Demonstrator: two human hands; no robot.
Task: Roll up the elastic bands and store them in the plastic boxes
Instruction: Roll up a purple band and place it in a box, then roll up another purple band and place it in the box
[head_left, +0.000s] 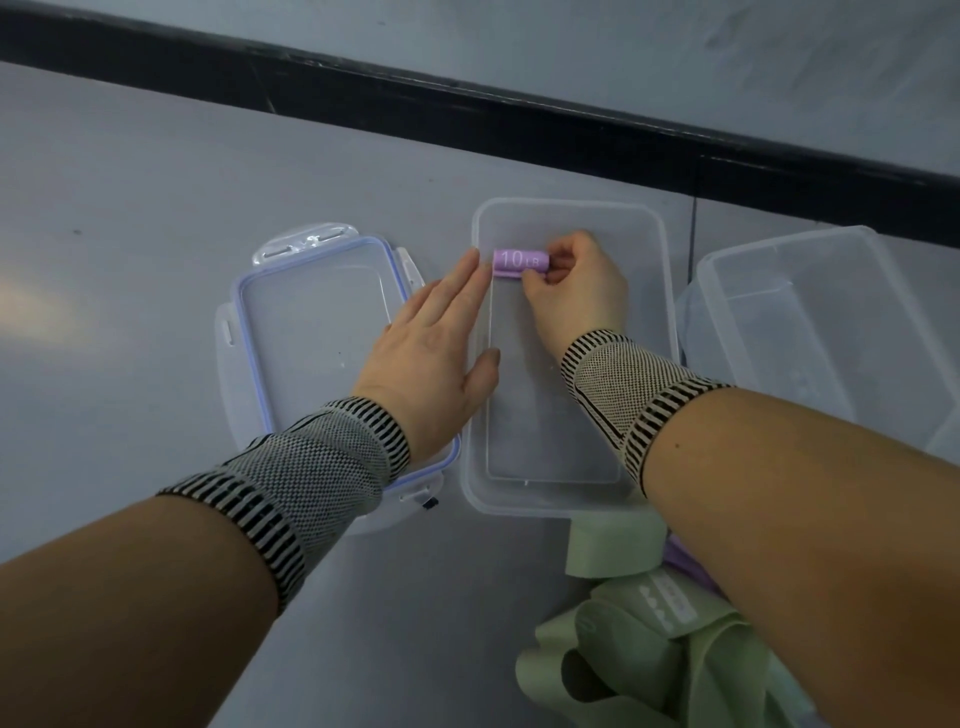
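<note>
A rolled purple band (519, 261) marked "10 LB" lies inside the far end of a clear plastic box (644, 244) in the middle of the table. My right hand (576, 288) reaches into the box and pinches the roll's right end with curled fingers. With straight fingers, my left hand (434, 345) lies flat against the box's left wall, its fingertips close to the roll's left end. Loose pale green bands (639, 634) sit in a heap near the front, below the box, partly hidden by my right forearm.
A clear lid with a blue seal (291, 312) lies to the left of the box, under my left wrist. Another clear plastic box (831, 312) stands at the right. A sliver of purple band (680, 558) shows beside the green heap. A black strip runs along the table's far edge.
</note>
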